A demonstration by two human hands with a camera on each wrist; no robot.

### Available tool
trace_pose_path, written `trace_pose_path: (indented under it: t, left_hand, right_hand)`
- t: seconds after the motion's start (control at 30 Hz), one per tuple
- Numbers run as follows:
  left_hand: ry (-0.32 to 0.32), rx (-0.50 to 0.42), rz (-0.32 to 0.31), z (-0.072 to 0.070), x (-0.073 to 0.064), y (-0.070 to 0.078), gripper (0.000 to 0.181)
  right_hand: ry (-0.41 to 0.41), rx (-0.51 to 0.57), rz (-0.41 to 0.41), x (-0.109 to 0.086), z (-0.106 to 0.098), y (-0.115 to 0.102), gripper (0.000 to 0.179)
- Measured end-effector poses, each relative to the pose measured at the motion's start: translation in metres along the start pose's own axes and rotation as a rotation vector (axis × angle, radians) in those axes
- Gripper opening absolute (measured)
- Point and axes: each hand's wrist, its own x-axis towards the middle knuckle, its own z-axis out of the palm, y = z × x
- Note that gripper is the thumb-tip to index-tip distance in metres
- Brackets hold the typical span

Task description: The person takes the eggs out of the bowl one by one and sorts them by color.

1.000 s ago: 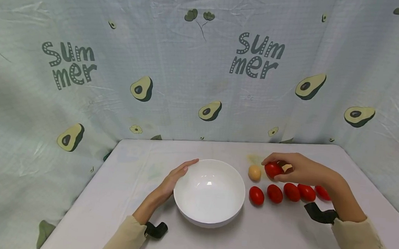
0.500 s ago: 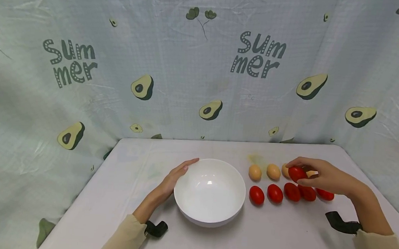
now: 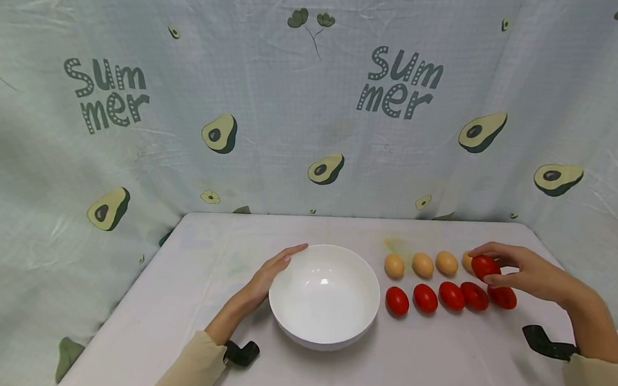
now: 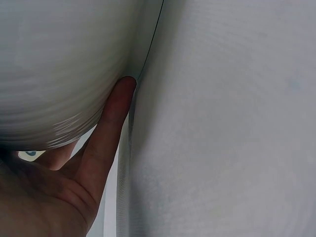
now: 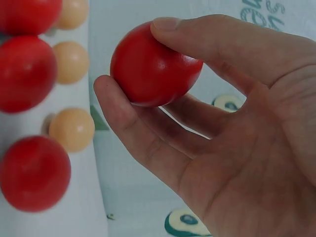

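My right hand [image 3: 529, 274] holds a glossy red egg [image 5: 154, 66] between thumb and fingertips. In the head view this egg overlaps a tan egg [image 3: 466, 261] at the right end of the back row, partly hiding it. Just in front lies a row of several red eggs [image 3: 426, 299]. On the left, my left hand [image 3: 263, 282] rests against the side of a white bowl [image 3: 325, 294], its fingers extended along the wall near the rim. The left wrist view shows a straight finger touching the bowl's outer wall [image 4: 64, 64]. No contents show inside the bowl.
Several tan eggs [image 3: 422, 265] form a back row behind the red ones, right of the bowl. A white cloth covers the table [image 3: 297, 378]. Behind it hangs a printed curtain [image 3: 272, 96] with avocados and lettering.
My right hand has moved right along the back row with the red egg, uncovering tan eggs that it had hidden. The left hand and bowl stay in place.
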Motion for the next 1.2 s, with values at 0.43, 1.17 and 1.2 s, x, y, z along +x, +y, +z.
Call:
trace_pose_path:
  t: [0.43, 1.17, 1.2]
  left_hand:
    - [0.014, 0.007, -0.002, 0.001, 0.000, -0.001, 0.050]
    - [0.013, 0.013, 0.005, 0.001, 0.000, -0.001, 0.051]
    - [0.014, 0.015, 0.005, 0.001, 0.000, 0.000, 0.051]
  right_hand:
    - [-0.007, 0.035, 0.119, -0.014, -0.011, 0.021, 0.052]
    - [-0.040, 0.152, 0.211, -0.028, -0.019, 0.050, 0.044]
    - [-0.039, 0.146, 0.220, -0.030, -0.019, 0.052, 0.044]
